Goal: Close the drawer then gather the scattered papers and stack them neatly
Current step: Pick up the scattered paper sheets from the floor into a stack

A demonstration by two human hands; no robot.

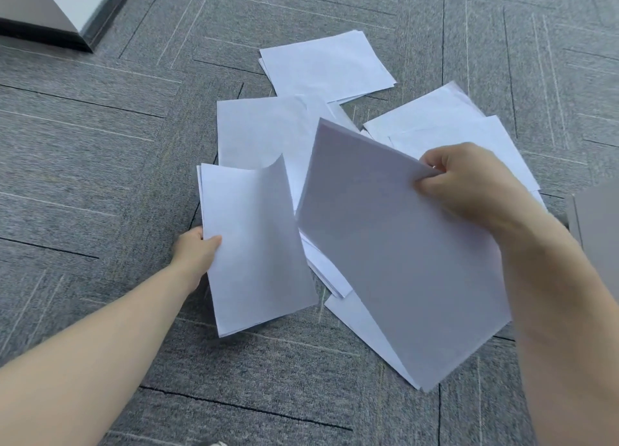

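Left hand [196, 251] grips a few sheets [254, 244], right hand [469, 184] pinches a raised sheaf [395, 244]; loose papers [326, 65] litter the carpet [100, 144], cabinet [50, 6] at far-left corner.

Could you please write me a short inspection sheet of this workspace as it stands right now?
Surface: grey carpet tiles with pale line pattern; work is on the floor.
Job's things: white papers, some gathered, others loose on the carpet: far sheets, middle sheet, right sheets. Drawer not identifiable.
Clutter: nothing seen.
Grippers: left hand pinches a small sheaf by its left edge, top corner curling; right hand grips a tilted sheaf at its upper right edge.
Cables: nothing seen.
Surroundings: dark-edged furniture corner top left; grey panel at right edge.
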